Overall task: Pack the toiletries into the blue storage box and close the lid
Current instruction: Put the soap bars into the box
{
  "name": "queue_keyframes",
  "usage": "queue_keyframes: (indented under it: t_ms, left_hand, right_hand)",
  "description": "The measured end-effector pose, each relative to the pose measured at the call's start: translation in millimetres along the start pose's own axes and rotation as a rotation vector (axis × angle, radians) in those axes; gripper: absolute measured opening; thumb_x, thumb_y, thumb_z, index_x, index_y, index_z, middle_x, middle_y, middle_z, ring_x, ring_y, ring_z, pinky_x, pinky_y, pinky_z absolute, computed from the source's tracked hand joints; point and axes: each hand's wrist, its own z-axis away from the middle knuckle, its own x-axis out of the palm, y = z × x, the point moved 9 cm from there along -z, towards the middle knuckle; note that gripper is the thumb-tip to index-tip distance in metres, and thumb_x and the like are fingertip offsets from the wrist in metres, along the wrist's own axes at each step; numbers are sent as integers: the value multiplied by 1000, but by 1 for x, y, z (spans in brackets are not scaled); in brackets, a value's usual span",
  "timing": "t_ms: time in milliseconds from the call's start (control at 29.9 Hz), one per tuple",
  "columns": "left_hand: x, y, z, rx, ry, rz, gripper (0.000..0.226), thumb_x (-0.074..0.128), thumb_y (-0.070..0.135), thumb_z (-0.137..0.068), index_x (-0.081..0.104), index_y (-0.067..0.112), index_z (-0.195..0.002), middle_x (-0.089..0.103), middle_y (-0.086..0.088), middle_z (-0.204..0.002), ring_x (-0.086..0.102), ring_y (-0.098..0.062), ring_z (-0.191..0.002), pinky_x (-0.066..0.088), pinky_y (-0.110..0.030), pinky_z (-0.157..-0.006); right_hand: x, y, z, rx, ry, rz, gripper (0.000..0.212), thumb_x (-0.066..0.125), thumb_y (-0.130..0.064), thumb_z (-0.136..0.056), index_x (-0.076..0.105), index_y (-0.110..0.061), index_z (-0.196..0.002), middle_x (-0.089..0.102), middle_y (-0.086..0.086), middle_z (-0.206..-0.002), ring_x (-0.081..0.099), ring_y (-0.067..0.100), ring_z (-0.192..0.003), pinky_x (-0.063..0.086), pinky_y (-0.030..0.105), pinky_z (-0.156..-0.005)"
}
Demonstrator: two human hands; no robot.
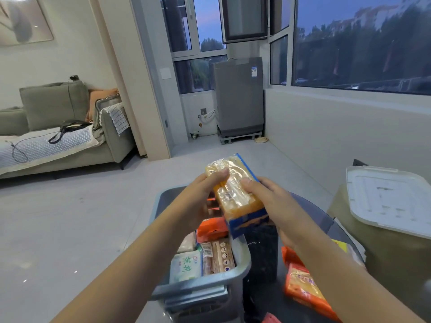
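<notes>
Both hands hold one long yellow-orange plastic-wrapped pack with blue ends (235, 194) above the grey-blue plastic storage box (242, 264): left hand (200, 194) grip closed on its left edge, right hand (268, 197) grip closed on its right side. Box already partly filled with packets, near end. Step: loading mid-way. Next: lower pack into free far space. Orange packets (300, 283) wait on dark tabletop (263, 257); white lid (391, 201) lies well apart, right.
</notes>
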Motion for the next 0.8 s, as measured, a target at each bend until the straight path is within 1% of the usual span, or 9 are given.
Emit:
queue_keyframes:
  t_ms: [100, 200, 301, 401, 468, 535, 635, 702, 802]
  left_hand:
    - [-16, -5, 13, -103, 29, -6, 59, 72, 48, -61, 64, 15, -109, 76, -9, -96, 72, -24, -85, 58, -37, -71]
    - [-31, -14, 27, -185, 77, -21, 72, 70, 47, -60, 60, 10, -122, 68, -18, -117, 65, -31, -99, 51, -43, -90]
    - [-45, -21, 38, -249, 72, -20, 65, 67, 44, -65, 61, 10, -120, 72, -14, -105, 68, -26, -87, 56, -36, -74]
    - [-59, -30, 49, -329, 60, -108, 64, 65, 46, -69, 59, 13, -122, 67, -16, -119, 64, -33, -105, 51, -42, -89]
    - [-65, -36, 57, -390, 55, -169, 66, 65, 48, -67, 57, 13, -123, 64, -18, -125, 60, -36, -114, 48, -44, -93]
    - [-67, -39, 64, -420, 37, -208, 58, 65, 45, -73, 59, 13, -120, 65, -19, -120, 62, -33, -106, 51, -42, -89]
    - [-73, -45, 70, -471, 2, -257, 44, 64, 42, -75, 61, 13, -108, 68, -12, -101, 68, -24, -86, 58, -36, -72]
    - [-79, -45, 70, -485, 13, -291, 32, 61, 37, -85, 60, 13, -105, 67, -11, -101, 68, -24, -86, 57, -35, -70]
    - [-92, -31, 61, -386, 75, -425, 23, 57, 31, -91, 62, 10, -98, 70, -11, -98, 69, -20, -85, 57, -34, -77]
  right_hand:
    - [18, 3, 5, 30, -110, 104, 38, 57, -52, -81, 58, -31, -112, 72, -6, -96, 71, 10, -79, 52, 22, -62]
    - [36, 6, 11, 43, -193, 215, 41, 55, -57, -81, 57, -32, -113, 71, -10, -93, 70, 3, -68, 50, 16, -52]
    - [56, 12, 15, 70, -280, 298, 46, 52, -56, -84, 53, -28, -120, 69, -11, -90, 68, 2, -63, 50, 20, -51]
    - [76, 25, 14, 157, -371, 271, 43, 52, -52, -85, 53, -26, -119, 72, -3, -101, 72, 14, -83, 59, 35, -76]
    - [86, 31, 12, 193, -402, 262, 40, 53, -50, -86, 53, -27, -118, 71, -2, -107, 69, 17, -95, 53, 41, -91]
    - [98, 39, 9, 229, -449, 238, 39, 52, -48, -88, 53, -28, -121, 68, -2, -113, 65, 15, -104, 46, 40, -100]
    - [110, 54, 6, 399, -458, 111, 39, 54, -42, -89, 56, -21, -121, 70, 2, -108, 68, 16, -95, 54, 33, -81]
    - [117, 58, 8, 477, -489, 78, 36, 53, -37, -91, 56, -17, -121, 70, 4, -106, 69, 17, -88, 57, 30, -66]
    - [126, 61, 8, 525, -537, 62, 32, 52, -28, -93, 54, -15, -123, 68, 8, -113, 67, 23, -97, 57, 39, -77]
